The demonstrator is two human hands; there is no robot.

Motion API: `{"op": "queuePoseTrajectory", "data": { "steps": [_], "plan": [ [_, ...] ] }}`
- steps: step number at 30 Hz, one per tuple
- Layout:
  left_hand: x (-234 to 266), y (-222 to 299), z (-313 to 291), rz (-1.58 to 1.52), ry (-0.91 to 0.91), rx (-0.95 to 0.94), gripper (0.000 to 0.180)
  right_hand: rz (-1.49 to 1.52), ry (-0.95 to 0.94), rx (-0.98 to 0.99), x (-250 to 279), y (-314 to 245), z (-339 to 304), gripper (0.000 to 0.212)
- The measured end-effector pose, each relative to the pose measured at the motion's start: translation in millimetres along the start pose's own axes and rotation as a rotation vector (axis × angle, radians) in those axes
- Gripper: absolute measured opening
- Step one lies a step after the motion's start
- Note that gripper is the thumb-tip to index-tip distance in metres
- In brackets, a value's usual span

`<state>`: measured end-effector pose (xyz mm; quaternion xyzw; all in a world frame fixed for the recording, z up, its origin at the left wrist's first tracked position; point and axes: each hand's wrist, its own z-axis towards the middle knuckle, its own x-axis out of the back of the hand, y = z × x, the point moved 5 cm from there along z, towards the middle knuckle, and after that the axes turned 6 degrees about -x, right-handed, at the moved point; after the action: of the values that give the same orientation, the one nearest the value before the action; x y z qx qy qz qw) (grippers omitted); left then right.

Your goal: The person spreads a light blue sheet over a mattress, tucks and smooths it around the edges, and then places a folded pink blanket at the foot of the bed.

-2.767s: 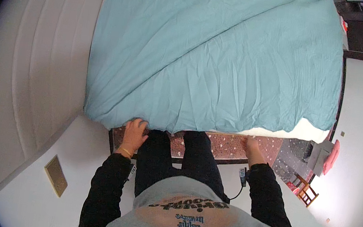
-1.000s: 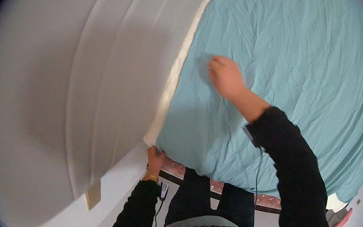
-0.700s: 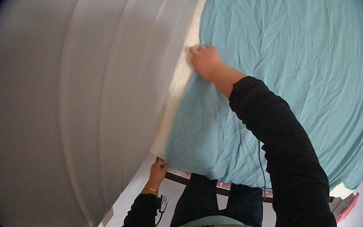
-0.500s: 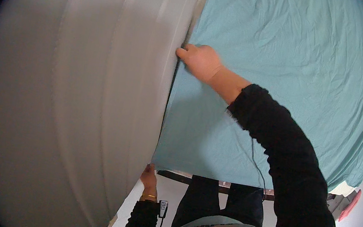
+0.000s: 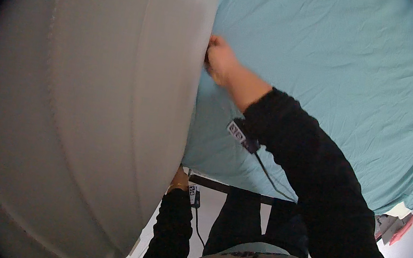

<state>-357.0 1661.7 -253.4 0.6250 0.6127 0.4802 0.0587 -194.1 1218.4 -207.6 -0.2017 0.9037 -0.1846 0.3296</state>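
A teal bedsheet (image 5: 332, 57) covers the mattress, its left edge running along a grey padded headboard (image 5: 101, 88). My right hand (image 5: 219, 63), slightly blurred, is curled closed at that edge, its fingers on the sheet and against the seam beside the headboard. Lower down, my left hand (image 5: 180, 178) reaches to the sheet's near left corner next to the headboard. The fingers of that hand are hidden behind the corner. Small dark devices with cables sit at both wrists; one device (image 5: 242, 135) hangs under my right cuff and another device (image 5: 194, 195) is beside my left wrist.
A dark bed frame rail (image 5: 214, 184) shows under the near edge of the sheet, close to my legs (image 5: 239, 218). At the near right, white bedding pokes out below the sheet. A pink item (image 5: 403, 229) lies on the floor there beside grey things.
My left hand has moved up and in behind the corner, its fingers now out of sight. My right hand has shifted slightly forward along the seam. The sheet over the mattress looks smoother.
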Motion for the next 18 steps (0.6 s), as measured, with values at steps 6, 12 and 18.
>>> {"op": "queuePoseTrajectory", "data": {
  "steps": [6, 12, 18],
  "plan": [
    [-5, 33, -53, 0.293, 0.178, -0.199, 0.023, -0.297, -0.094, -0.040, -11, 113, -70, 0.029],
    [-83, 138, -185, 0.382, -0.568, -1.235, 0.018, -0.315, -0.338, -0.450, -4, 174, -142, 0.024],
    [-186, 214, -150, 0.780, -0.760, -1.328, 0.049, -0.574, -0.584, -0.546, 41, 123, -172, 0.021]
  ]
}}
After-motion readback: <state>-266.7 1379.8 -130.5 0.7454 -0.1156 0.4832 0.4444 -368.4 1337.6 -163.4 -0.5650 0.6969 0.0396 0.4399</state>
